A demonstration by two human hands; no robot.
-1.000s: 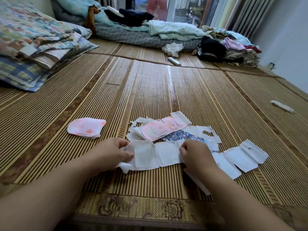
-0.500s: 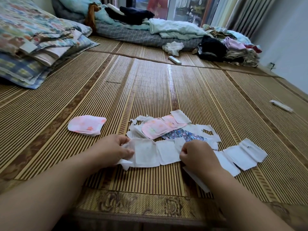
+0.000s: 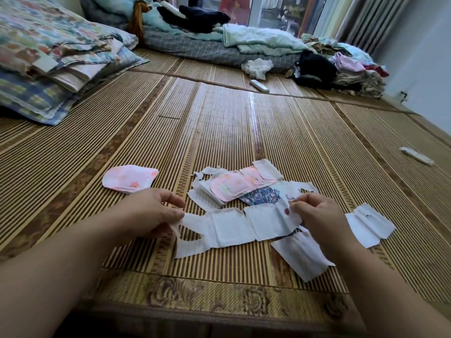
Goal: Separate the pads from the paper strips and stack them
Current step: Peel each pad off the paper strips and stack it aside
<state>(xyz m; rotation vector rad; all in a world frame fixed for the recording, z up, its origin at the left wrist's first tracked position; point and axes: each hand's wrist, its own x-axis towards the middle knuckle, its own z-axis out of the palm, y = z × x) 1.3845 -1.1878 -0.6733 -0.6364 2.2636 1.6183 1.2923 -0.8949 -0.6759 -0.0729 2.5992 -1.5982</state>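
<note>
A long white paper strip [image 3: 234, 228] of joined panels lies across the bamboo mat [image 3: 219, 118] in front of me. My left hand [image 3: 151, 211] pinches its left end, which is peeled up from the strip. My right hand [image 3: 314, 215] pinches the strip's right part between thumb and fingers. Behind the strip sits a heap of loose white papers with a pink flowered pad [image 3: 231, 186] on top and a blue patterned piece [image 3: 262, 198] beside it. A small stack of pink pads [image 3: 129, 178] lies apart at the left.
More white strip pieces [image 3: 368, 223] lie at the right and below my right wrist [image 3: 300, 254]. Folded quilts [image 3: 48, 57] are piled at the far left, bedding and clothes [image 3: 341, 67] at the back. A remote [image 3: 260, 85] and a white wrapped item [image 3: 417, 156] lie on the mat.
My hands have drawn apart along the strip. The left hand has peeled the left end up and outward; the right hand has lifted and now pinches the strip's edge.
</note>
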